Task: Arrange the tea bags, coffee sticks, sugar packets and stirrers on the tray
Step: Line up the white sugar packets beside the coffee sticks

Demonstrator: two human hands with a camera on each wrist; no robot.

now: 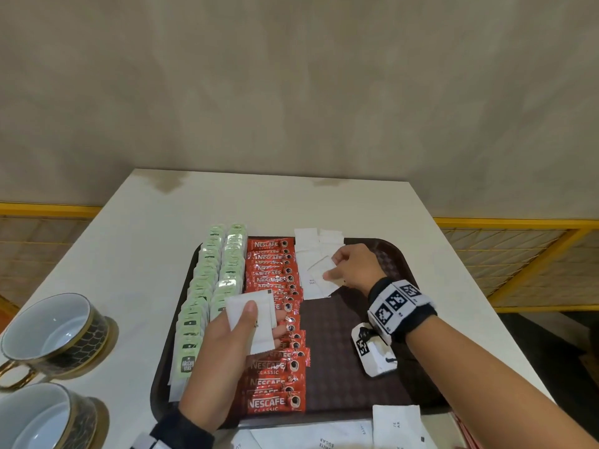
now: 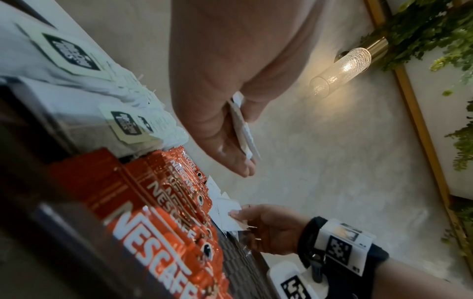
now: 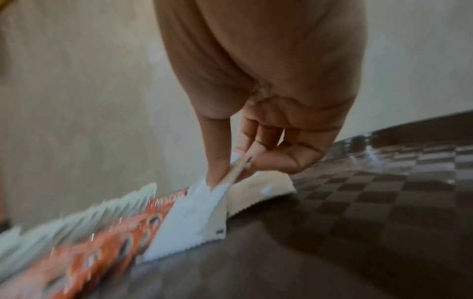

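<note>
Near edge: loose white sugar packets lie off the tray, not yet placed. L hand over the coffee sticks, thumb and fingers clamped on a small stack of sugar packets; serves as the supply. Tea bags in two rows at tray's left, sticks one col beside them. Further out, R hand pinches one packet between thumb and fingertips, tilted, lower edge touching tray, at near end of the sugar col. No stirrers seen.

To do well, judged: lay packet flat, overlap the one behind evenly, edge parallel to sticks, release w/o dragging neighbours. Far packets overhang rim; tidy later.
</note>
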